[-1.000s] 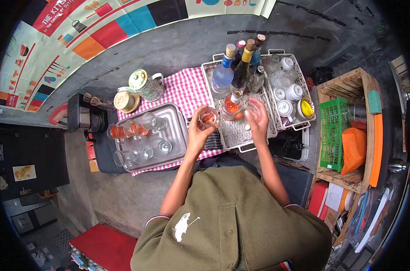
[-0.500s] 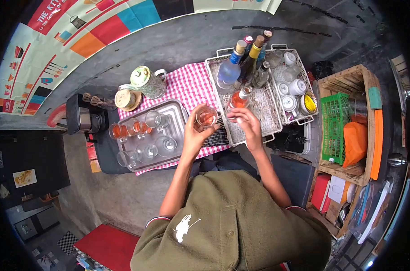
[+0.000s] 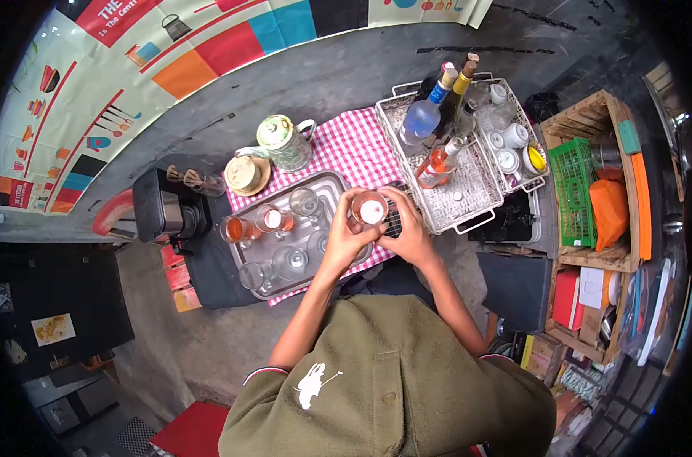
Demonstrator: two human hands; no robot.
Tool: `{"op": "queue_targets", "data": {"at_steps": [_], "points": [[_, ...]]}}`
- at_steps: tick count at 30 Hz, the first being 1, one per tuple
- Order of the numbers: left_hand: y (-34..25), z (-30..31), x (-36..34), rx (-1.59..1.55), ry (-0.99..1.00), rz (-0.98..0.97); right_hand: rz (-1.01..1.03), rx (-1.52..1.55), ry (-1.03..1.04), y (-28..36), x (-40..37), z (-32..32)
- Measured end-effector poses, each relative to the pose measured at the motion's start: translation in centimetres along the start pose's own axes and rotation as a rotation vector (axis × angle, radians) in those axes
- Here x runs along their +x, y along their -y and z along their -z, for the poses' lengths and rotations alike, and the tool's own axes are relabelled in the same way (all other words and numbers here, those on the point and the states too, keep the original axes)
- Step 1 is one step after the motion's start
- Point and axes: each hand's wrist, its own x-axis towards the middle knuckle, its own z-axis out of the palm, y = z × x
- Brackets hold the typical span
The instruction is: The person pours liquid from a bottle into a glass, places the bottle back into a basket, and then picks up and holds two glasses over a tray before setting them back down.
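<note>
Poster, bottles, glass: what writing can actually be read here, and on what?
"THE": red band of the wall poster, cut off by the picture's edge.
"Is The Centr": same band, just below, the rest out of view.
Small red label at the poster's left edge: too blurred to read.
Labels on the bottles: too small to read.
The held glass: no writing.

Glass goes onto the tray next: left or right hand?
Left, probably. The left hand and right hand both hold the glass, but the left is on the tray side; the right would reach across.
</note>
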Motion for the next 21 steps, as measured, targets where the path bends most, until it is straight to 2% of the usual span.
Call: {"op": "queue_targets", "data": {"at_steps": [4,8,11,15,16,19,21], "points": [[0.0,2.3,-1.2,-0.021,0.065,-0.004,-0.025,-0.016,-0.068,0.9,-1.3,-3.2],[-0.7,3.8,-2.4,-0.035,0.113,0.121,-0.029,-0.032,-0.123,1.0,-2.5,-5.4],[0.0,4.5,-2.9,0.014,0.171,0.002,-0.016,-0.013,-0.173,1.5,-3.3,-6.5],[0.9,5.0,-3.7,0.109,0.205,-0.026,-0.070,0.043,-0.215,2.8,-4.3,-7.5],[0.7,5.0,-4.0,0.105,0.190,0.017,-0.071,0.047,-0.227,3.0,-4.5,-7.6],[2.1,5.1,-4.3,0.155,0.177,-0.085,-0.076,0.037,-0.230,2.5,-5.4,-7.8],[1.8,5.0,-4.9,0.099,0.208,0.021,-0.078,0.036,-0.236,2.1,-6.0,-8.0]]}}
